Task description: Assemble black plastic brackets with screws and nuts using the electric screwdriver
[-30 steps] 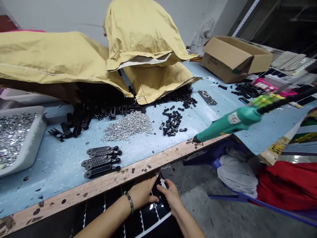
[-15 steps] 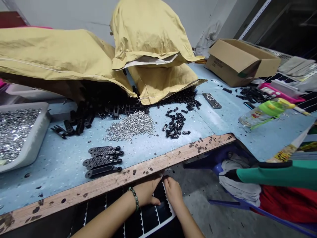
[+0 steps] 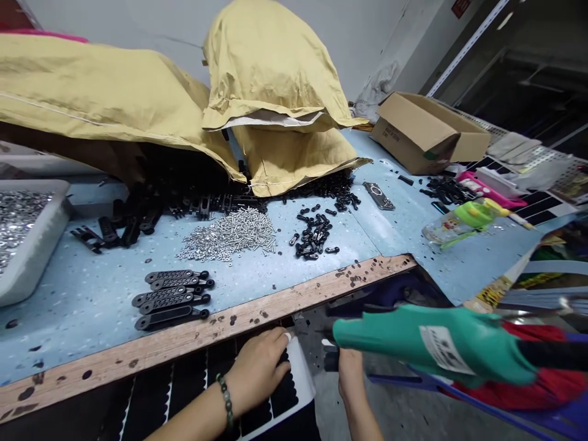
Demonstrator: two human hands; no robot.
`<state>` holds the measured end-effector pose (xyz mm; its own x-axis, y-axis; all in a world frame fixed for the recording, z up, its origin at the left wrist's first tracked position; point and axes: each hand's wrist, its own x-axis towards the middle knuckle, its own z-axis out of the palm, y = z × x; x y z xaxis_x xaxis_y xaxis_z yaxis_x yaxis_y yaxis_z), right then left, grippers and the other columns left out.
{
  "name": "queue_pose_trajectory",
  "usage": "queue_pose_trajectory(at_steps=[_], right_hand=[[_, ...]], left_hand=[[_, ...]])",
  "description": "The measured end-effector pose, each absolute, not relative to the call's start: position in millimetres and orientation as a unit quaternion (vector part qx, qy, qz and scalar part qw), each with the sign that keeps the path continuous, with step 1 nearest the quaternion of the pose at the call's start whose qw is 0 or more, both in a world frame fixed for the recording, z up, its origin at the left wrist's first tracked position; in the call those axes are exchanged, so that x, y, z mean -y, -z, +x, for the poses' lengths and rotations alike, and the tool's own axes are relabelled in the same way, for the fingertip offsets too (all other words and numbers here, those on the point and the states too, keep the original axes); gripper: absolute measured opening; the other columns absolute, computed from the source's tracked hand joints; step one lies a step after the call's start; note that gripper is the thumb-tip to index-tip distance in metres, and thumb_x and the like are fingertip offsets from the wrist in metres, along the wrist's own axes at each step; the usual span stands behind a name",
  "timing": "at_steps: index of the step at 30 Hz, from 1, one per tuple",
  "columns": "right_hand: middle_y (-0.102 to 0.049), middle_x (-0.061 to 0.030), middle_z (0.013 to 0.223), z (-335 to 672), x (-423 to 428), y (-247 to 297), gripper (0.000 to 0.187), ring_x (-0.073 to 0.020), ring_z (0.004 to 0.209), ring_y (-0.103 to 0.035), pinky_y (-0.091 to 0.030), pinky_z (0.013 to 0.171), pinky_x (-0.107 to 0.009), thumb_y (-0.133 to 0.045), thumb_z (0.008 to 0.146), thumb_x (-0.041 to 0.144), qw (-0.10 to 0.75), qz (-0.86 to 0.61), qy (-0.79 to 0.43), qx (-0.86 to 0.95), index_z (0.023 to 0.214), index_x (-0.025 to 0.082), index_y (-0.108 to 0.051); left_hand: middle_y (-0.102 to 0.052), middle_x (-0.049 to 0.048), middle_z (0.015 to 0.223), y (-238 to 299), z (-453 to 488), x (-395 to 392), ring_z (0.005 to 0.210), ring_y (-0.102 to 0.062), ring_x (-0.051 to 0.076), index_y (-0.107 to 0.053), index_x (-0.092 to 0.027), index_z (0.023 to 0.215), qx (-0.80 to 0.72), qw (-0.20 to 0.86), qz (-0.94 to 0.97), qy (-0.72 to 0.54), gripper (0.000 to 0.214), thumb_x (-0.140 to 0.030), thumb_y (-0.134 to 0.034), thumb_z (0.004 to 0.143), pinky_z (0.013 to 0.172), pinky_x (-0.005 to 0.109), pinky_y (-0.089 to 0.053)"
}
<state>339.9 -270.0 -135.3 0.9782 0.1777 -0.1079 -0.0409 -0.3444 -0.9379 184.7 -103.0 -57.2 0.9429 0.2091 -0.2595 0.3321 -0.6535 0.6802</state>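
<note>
My left hand (image 3: 260, 364), with a bead bracelet at the wrist, has its fingers curled on the edge of a sheet of black strips (image 3: 250, 407). The strips have scalloped edges on a white backing (image 3: 301, 370), whose right end bends up beside my fingers. My right hand (image 3: 351, 373) is off to the right, apart from the sheet. A small black strip (image 3: 331, 358) with a whitish end sticks out from its fingers. A green handheld tool (image 3: 404, 340) passes in front and hides part of that hand.
Black arm-shaped parts (image 3: 172, 300) lie near the wooden table edge (image 3: 220, 331). Behind them are a pile of screws and washers (image 3: 234, 233) and small black links (image 3: 315, 236). Yellow sacks (image 3: 271, 67), a washer tray (image 3: 34, 257), a carton (image 3: 422, 135) and a bottle (image 3: 459, 223) surround them.
My right hand has moved right, away from my left hand and the sheet, with a black strip at its fingers. The green tool now appears farther left, over that hand.
</note>
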Motion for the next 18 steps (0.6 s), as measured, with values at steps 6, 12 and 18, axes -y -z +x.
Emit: queue_pose_trajectory(at_steps=[6,12,18], right_hand=[[-0.045,0.0033,0.053,299.1,248.0,108.6,0.047,-0.0136,0.054,-0.043,-0.037,0.051,-0.023,-0.05,0.079,0.062,0.562,-0.805,-0.168,0.09,0.058,0.019,-0.048],[-0.037,0.0052,0.053,282.5,233.8,86.4,0.047,-0.0117,0.053,-0.039,-0.032,0.049,-0.022,-0.043,0.086,0.059,0.493,-0.838,-0.143,0.184,0.059,0.02,-0.043],[-0.045,0.0034,0.052,275.8,233.4,80.0,0.045,-0.0117,0.049,-0.041,-0.032,0.051,-0.022,-0.037,0.093,0.051,0.419,-0.862,-0.069,0.276,0.06,0.021,-0.046]], left_hand=[[-0.067,0.0044,0.091,46.0,179.2,122.8,0.078,-0.062,0.018,-0.065,-0.019,0.101,-0.278,0.57,0.773,-0.026,0.024,-0.025,-0.05,0.083,0.074,0.027,-0.048],[-0.071,0.0032,0.087,55.7,176.0,118.0,0.079,-0.064,0.017,-0.067,-0.017,0.093,-0.306,0.595,0.742,-0.031,0.023,-0.029,-0.05,0.084,0.07,0.023,-0.047],[-0.065,-0.0004,0.066,61.3,178.2,122.9,0.062,-0.06,0.015,-0.063,-0.017,0.074,-0.311,0.55,0.775,-0.017,0.024,-0.032,-0.047,0.086,0.056,0.022,-0.04]])
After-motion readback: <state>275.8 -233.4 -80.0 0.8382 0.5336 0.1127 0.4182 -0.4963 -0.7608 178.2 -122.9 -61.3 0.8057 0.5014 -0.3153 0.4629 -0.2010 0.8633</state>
